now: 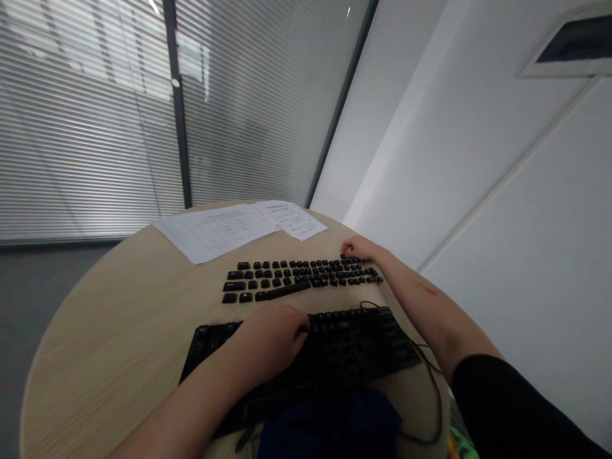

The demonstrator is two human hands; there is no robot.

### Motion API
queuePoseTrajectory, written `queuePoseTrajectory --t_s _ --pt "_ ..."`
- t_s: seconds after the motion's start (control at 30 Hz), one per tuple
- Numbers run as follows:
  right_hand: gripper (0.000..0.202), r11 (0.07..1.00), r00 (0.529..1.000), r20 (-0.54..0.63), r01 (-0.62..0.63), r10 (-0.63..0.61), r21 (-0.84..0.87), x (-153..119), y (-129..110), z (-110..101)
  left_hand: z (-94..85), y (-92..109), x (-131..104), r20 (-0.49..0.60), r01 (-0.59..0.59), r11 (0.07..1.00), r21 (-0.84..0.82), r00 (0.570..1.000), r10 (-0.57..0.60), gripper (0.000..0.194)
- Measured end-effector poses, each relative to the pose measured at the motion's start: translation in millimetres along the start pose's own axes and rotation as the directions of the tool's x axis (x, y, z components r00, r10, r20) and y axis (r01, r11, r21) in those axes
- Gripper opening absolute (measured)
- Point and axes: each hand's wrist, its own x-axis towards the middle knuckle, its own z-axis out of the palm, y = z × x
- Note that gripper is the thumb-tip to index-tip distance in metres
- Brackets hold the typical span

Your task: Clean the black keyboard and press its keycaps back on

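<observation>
A black keyboard (349, 357) lies near the table's front edge, with keycaps on its upper rows and bare sockets over much of its middle and right. My left hand (277, 338) rests over it, fingers curled down at the top row; what they hold, if anything, is hidden. Beyond the keyboard, loose black keycaps (287, 273) are laid out in rows on the wood, with a long space bar (287, 291) at the front. At the far right end of these rows is my right hand (361, 247), its fingertips pinched together down at a keycap (343, 256).
Printed paper sheets (215, 229) lie at the back of the round wooden table (105, 319). A black cable (437, 408) loops along the right edge. Dark blue cloth (329, 427) shows at the front edge. A white wall (454, 159) stands close on the right.
</observation>
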Motion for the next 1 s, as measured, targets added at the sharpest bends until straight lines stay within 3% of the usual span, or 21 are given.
queuePoseTrajectory --t_s 0.2,0.4,0.57,0.67,0.77,0.9,1.0 --pt "0.022 1.000 1.000 0.014 -0.008 0.008 0.004 5 -5 1 -0.6 0 1 0.011 -0.007 1.000 -0.015 1.000 0.007 0.028" --pt "0.018 1.000 0.998 -0.056 -0.010 0.011 0.009 10 -23 3 -1.3 0 0 0.000 -0.005 1.000 -0.026 1.000 0.005 0.027" --pt "0.017 0.998 0.986 -0.165 0.019 -0.010 0.053 2 -38 -16 -0.8 -1 1 0.007 -0.012 1.000 -0.024 1.000 0.012 0.028" --pt "0.019 0.995 0.970 -0.243 0.028 -0.004 0.098 -29 -41 -35 -0.6 -2 1 0.012 -0.008 1.000 -0.007 1.000 0.008 0.029" --pt "0.019 0.974 0.942 -0.335 0.091 -0.017 0.206 -85 -47 -41 -0.4 -2 1 0.012 -0.013 1.000 0.010 1.000 0.013 0.029" --pt "0.016 0.886 0.933 -0.344 0.247 -0.107 0.393 -172 -73 -27 0.8 -2 4 0.027 -0.028 0.999 0.024 0.999 0.027 0.029" --pt "0.015 0.857 0.940 -0.283 0.302 -0.193 0.419 -215 -95 -10 1.6 -1 6 0.041 -0.025 0.999 0.046 0.999 0.024 0.030"
